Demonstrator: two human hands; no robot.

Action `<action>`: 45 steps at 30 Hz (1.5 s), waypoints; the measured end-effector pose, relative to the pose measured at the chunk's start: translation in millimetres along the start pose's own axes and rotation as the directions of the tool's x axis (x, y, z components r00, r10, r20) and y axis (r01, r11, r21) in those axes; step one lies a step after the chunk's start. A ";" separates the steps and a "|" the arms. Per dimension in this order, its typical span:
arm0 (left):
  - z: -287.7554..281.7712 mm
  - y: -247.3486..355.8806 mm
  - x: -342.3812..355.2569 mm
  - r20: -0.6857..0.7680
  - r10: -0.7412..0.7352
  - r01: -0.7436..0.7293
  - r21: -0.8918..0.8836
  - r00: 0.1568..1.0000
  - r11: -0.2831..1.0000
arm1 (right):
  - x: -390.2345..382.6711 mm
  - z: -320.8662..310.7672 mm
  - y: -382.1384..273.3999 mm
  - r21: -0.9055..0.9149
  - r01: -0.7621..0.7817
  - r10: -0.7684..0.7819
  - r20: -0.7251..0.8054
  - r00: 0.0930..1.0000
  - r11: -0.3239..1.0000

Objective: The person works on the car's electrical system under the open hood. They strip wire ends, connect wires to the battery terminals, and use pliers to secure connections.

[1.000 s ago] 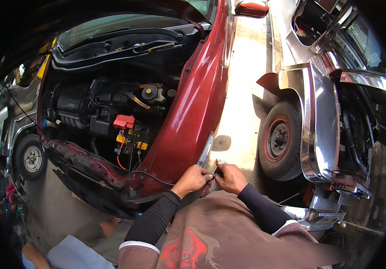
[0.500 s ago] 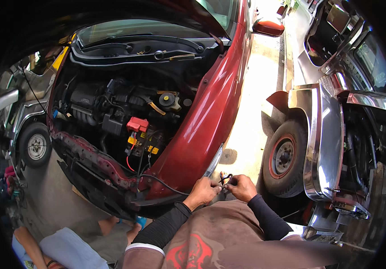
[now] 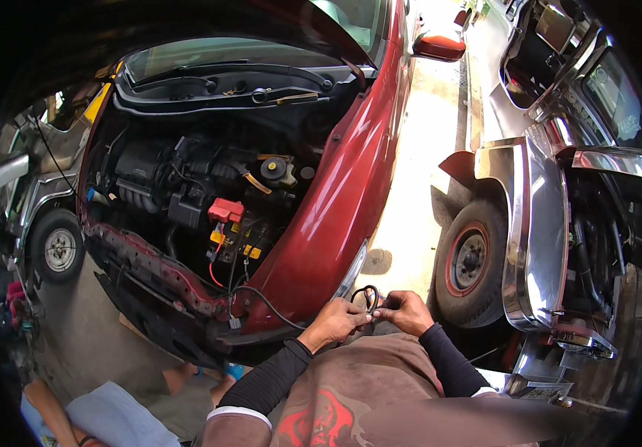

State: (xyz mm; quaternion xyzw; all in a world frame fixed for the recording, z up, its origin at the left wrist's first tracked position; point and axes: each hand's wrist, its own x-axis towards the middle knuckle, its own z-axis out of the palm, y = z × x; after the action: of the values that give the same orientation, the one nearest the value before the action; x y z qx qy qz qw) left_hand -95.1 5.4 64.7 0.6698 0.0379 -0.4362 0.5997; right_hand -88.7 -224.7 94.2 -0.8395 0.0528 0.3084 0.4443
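A black cable (image 3: pixel 269 304) runs from the front corner of a red car (image 3: pixel 302 264) to my left hand (image 3: pixel 338 322), which pinches it with the fingers closed. My right hand (image 3: pixel 406 313) is closed on the cable too, its fingertips close to those of the left. Above the fingertips the cable bends up into a small loop. Both hands are in front of my body, just below the car's headlight (image 3: pixel 353 270). What the cable ends in is hidden by my fingers.
The car's hood is up over the engine bay, where a battery with a red terminal cover (image 3: pixel 226 210) sits. To the right stands a silver vehicle with a black tire (image 3: pixel 473 261). A person in light blue cloth (image 3: pixel 116 417) is low at the left.
The cable loop between my hands has grown and stands taller. My left hand has turned slightly, and my right hand has shifted a little.
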 end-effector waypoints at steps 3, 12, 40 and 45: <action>-10.2 -1.5 -1.9 0.029 -0.004 0.010 -0.186 1.000 0.982 | -36.8 -31.6 -46.1 -0.426 0.288 -0.378 -0.143 0.915 0.858; -17.9 -6.5 14.1 0.026 -0.028 0.032 -0.173 0.999 0.984 | -143.4 -72.7 -178.5 0.688 0.721 -0.952 0.270 -0.145 0.086; 8.6 79.4 3.2 -0.255 -0.108 0.076 -0.133 0.961 0.988 | -143.3 -124.4 -214.8 0.911 0.219 -0.931 -0.364 0.028 -0.350; 6.5 74.1 21.4 -0.240 -0.061 0.049 -0.056 0.969 0.997 | -153.4 -129.2 -228.2 0.813 0.243 -0.826 -0.559 0.074 -0.529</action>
State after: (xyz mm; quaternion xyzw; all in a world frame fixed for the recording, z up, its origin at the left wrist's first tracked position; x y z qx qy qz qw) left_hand -42.9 -30.7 108.9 0.7016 0.1400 -0.3669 0.5946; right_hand -68.5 -216.9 397.2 -0.0448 -0.4341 0.0190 0.8995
